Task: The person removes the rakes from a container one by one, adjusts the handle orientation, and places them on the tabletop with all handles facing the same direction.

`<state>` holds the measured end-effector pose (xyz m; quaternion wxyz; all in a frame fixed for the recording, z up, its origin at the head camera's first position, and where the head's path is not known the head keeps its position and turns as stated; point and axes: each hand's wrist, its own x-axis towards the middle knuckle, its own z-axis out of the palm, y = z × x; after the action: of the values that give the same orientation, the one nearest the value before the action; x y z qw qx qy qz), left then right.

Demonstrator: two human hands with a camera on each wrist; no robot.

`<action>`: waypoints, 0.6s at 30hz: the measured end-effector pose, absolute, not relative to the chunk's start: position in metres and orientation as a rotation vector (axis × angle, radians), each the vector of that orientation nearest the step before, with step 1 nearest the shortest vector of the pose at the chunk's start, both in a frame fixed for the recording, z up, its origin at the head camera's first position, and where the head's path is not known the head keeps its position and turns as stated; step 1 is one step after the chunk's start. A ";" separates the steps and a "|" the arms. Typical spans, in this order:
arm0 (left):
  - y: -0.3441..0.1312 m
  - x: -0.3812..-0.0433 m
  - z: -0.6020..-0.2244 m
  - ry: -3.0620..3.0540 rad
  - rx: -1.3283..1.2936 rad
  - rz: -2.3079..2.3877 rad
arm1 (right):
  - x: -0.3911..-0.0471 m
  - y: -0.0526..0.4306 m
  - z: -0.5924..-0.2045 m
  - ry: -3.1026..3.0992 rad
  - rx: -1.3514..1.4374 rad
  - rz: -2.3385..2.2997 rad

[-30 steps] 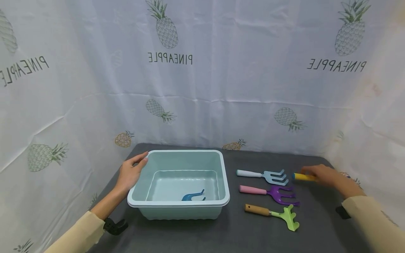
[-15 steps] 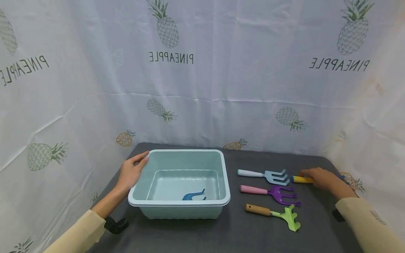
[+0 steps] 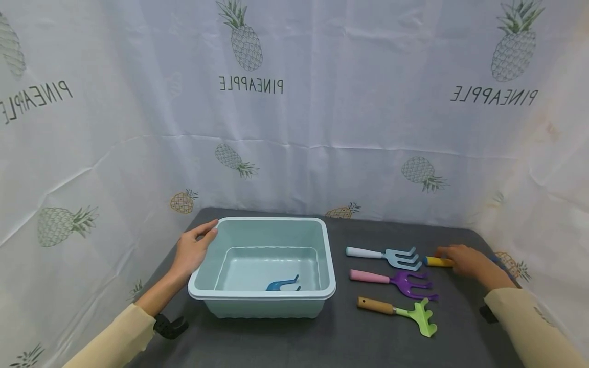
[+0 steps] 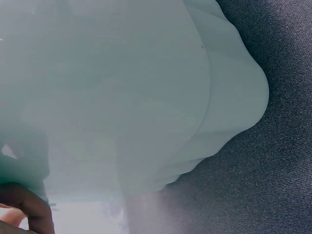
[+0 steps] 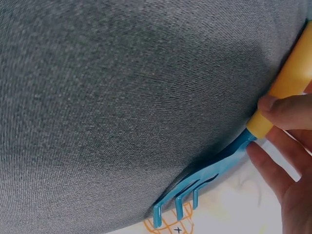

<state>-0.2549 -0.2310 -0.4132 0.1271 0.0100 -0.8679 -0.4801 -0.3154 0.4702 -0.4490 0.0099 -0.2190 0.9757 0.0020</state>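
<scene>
Rightward, the right hand [image 3: 470, 263] pinches the yellow-handled fork [image 5: 259, 124] near the table's [image 3: 368, 342] right edge; leftward, the left hand [image 3: 190, 250] grips the tub [image 3: 261, 295] by its rim; pale fork [image 3: 399, 258], purple fork [image 3: 407, 284] and green rake [image 3: 421, 317] lie between.

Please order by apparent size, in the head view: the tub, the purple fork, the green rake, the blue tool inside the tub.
1. Tub
2. Purple fork and green rake, too alike to rank
3. Blue tool, partly hidden

Long beige sleeves [image 3: 110, 340] — black gear [image 3: 169, 327] at each wrist.
</scene>
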 end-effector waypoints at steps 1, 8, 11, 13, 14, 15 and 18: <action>-0.231 -0.255 -0.414 -2.523 0.027 -1.397 | -0.316 0.470 -0.448 3.037 -0.678 -0.003; -0.231 -0.256 -0.415 -2.519 0.022 -1.395 | -0.313 0.469 -0.438 3.019 -0.634 -0.017; -0.231 -0.256 -0.415 -2.514 0.025 -1.402 | -0.311 0.466 -0.431 3.040 -0.652 -0.004; -0.230 -0.255 -0.415 -2.511 0.026 -1.406 | -0.310 0.464 -0.425 3.057 -0.689 0.001; -0.230 -0.255 -0.414 -2.508 0.026 -1.410 | -0.309 0.462 -0.422 3.066 -0.713 0.005; -0.230 -0.255 -0.414 -2.507 0.028 -1.414 | -0.309 0.460 -0.418 3.075 -0.741 0.002; -0.230 -0.256 -0.414 -2.510 0.029 -1.408 | -0.307 0.453 -0.407 3.091 -0.810 0.027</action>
<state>-0.2562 -0.2297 -0.4137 0.1312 0.0101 -0.8646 -0.4849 -0.3072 0.4532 -0.4068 -0.0269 -0.2535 0.9669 0.0083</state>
